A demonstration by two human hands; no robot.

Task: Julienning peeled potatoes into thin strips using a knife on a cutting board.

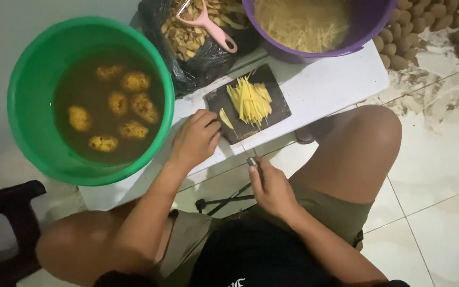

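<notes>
Left hand (pixel 195 139) rested on the near left corner of the dark board (pixel 251 103), fingers curled together beside a potato slice (pixel 226 119); cut strips (pixel 251 100) lay mid-board. Right hand (pixel 272 186) hung below the table (pixel 320 87) edge, fingers clamped on a knife (pixel 252 161) handle. Green bucket (pixel 33 95) of potatoes sat left

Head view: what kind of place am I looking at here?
Probably a home kitchen floor set up for food prep: a low white table on floor tiles, a green bucket of peeled potatoes, a dark cutting board.
</notes>
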